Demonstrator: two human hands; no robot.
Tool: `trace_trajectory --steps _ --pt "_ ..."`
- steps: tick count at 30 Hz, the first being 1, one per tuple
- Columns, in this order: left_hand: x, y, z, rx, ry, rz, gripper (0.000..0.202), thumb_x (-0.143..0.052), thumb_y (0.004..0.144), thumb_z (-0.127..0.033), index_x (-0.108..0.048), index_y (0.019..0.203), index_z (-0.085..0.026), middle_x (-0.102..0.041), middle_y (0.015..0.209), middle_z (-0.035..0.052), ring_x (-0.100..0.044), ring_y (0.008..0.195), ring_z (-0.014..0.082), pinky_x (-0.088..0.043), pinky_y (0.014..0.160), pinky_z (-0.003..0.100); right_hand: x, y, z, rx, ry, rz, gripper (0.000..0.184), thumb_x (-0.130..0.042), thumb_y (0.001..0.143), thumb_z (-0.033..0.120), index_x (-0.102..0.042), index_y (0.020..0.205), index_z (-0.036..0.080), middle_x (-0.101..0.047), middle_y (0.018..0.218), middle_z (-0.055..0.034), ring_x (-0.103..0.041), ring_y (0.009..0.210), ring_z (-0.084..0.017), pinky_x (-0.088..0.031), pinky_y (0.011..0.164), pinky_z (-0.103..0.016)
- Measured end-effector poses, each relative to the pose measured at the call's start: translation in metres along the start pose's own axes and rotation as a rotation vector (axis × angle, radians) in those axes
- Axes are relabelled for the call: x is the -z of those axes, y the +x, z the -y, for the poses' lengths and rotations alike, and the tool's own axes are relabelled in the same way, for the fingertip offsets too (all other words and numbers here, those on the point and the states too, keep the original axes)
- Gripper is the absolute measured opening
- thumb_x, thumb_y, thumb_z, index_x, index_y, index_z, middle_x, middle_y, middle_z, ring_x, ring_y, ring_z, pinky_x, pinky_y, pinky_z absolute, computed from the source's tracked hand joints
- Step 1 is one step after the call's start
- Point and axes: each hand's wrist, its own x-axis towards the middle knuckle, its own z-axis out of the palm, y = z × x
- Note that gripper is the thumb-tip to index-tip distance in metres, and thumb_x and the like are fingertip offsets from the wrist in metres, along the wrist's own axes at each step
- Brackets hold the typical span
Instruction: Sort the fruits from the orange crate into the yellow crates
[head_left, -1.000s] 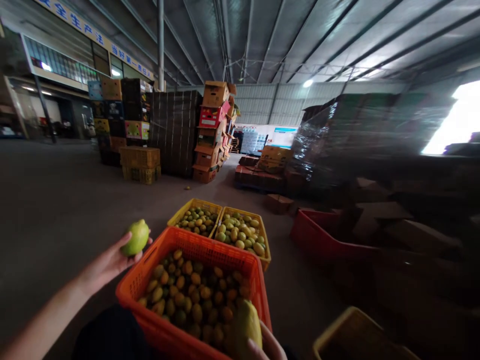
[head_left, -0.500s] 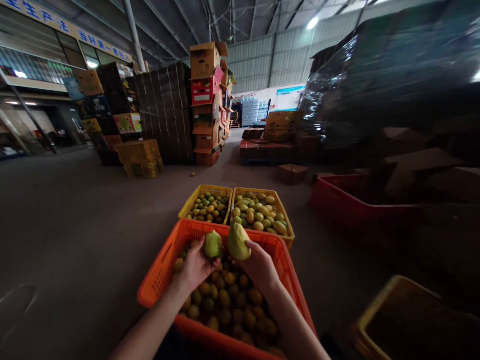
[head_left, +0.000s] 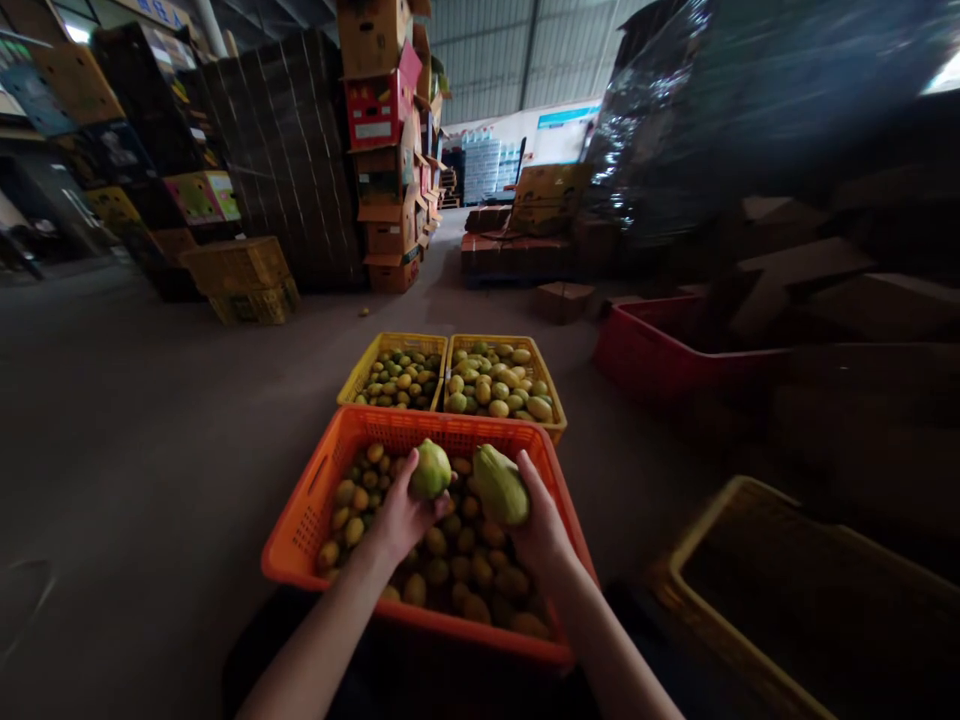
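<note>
An orange crate [head_left: 300, 520] full of small yellow-green fruit sits right in front of me. Over its middle, my left hand [head_left: 397, 515] grips a round green fruit [head_left: 430, 470]. Beside it my right hand [head_left: 541, 525] holds a larger, longer green fruit [head_left: 499, 484]. The two fruits are close together, a little above the pile. Behind the orange crate stand two yellow crates side by side: the left yellow crate [head_left: 352, 380] holds smaller fruit, the right yellow crate [head_left: 551, 395] holds bigger ones.
A yellow crate [head_left: 720, 520] lies at the lower right and a red crate [head_left: 637, 350] further back on the right. Stacked cartons [head_left: 382, 140] and dark pallets [head_left: 285, 160] rise behind, with wrapped goods [head_left: 712, 110] on the right. Bare concrete floor [head_left: 135, 420] spreads to the left.
My left hand swung in from the left with its fruit and my right hand rose with its fruit; both now sit together, slightly lowered, over the orange crate. The view has tilted down.
</note>
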Motion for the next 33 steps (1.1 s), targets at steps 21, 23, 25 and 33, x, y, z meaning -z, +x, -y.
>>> trace_trajectory --steps 21,23,25,33 --pt "-0.031 0.009 -0.013 0.046 -0.09 0.063 0.04 -0.035 0.094 -0.042 -0.061 0.094 -0.011 -0.064 0.079 0.0098 -0.053 0.053 0.0089 -0.042 0.043 0.016 -0.018 -0.01 0.01 -0.176 0.186 0.097 0.034 -0.05 0.08 0.044 -0.067 0.089 0.016 -0.068 0.062 -0.0037 -0.052 0.038 -0.013 -0.035 0.03 -0.02" --pt "-0.03 0.012 -0.011 0.074 -0.07 0.042 0.047 -0.031 0.094 -0.046 -0.061 0.09 -0.01 -0.064 0.074 0.0098 -0.052 0.051 0.0091 -0.041 0.042 0.016 -0.016 -0.008 0.009 -0.192 0.215 0.07 0.031 -0.052 0.081 0.043 -0.067 0.087 0.017 -0.068 0.062 -0.0028 -0.053 0.039 -0.012 -0.037 0.032 -0.019" --pt "-0.029 0.014 -0.009 0.074 -0.056 0.033 0.051 -0.029 0.093 -0.049 -0.06 0.085 -0.01 -0.063 0.071 0.01 -0.052 0.049 0.0094 -0.04 0.041 0.016 -0.014 -0.006 0.007 -0.209 0.209 0.064 0.029 -0.056 0.079 0.044 -0.066 0.085 0.017 -0.068 0.062 -0.0021 -0.055 0.042 -0.012 -0.041 0.035 -0.02" --pt "-0.027 0.009 -0.011 -0.533 0.342 -0.092 0.04 -0.078 0.065 -0.025 -0.057 0.098 -0.018 -0.064 0.091 0.0042 -0.06 0.081 0.0149 -0.047 0.072 0.022 -0.014 -0.009 0.0 0.319 -0.156 -0.027 0.045 -0.077 0.062 0.033 -0.058 0.102 0.022 -0.068 0.096 -0.0017 -0.063 0.085 -0.018 -0.051 0.074 -0.028"
